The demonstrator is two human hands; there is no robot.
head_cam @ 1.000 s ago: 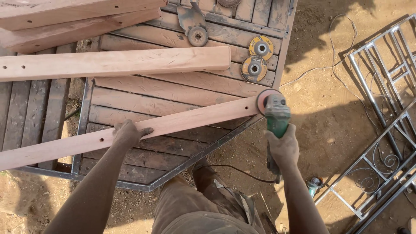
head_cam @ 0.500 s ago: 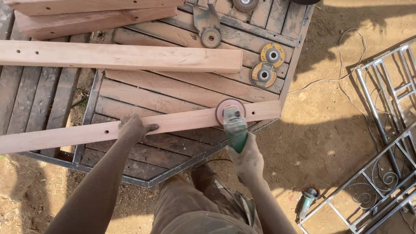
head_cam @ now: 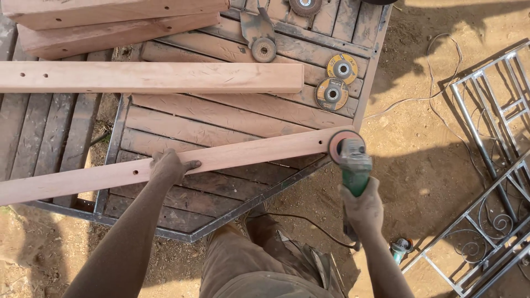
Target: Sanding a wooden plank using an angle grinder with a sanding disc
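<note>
A long reddish wooden plank [head_cam: 232, 157] lies slanted across a slatted wooden table top [head_cam: 221, 118]. My left hand [head_cam: 168, 167] presses flat on the plank near its middle, fingers spread. My right hand [head_cam: 361, 207] grips the green body of an angle grinder [head_cam: 350, 160]. Its round sanding disc [head_cam: 342, 144] sits at the plank's right end, by the table's corner. A black cable runs from the grinder down past my legs.
Another plank [head_cam: 149, 77] lies farther back, with more boards [head_cam: 110, 22] stacked at top left. Spare grinding discs [head_cam: 334, 83] and a disc guard [head_cam: 259, 38] rest on the table. Metal frames [head_cam: 486, 165] lie on the dirt at right; a small green tool [head_cam: 400, 248] beside them.
The grinder swept left along the plank, then came back to the right end. My left hand stayed pressed on the plank.
</note>
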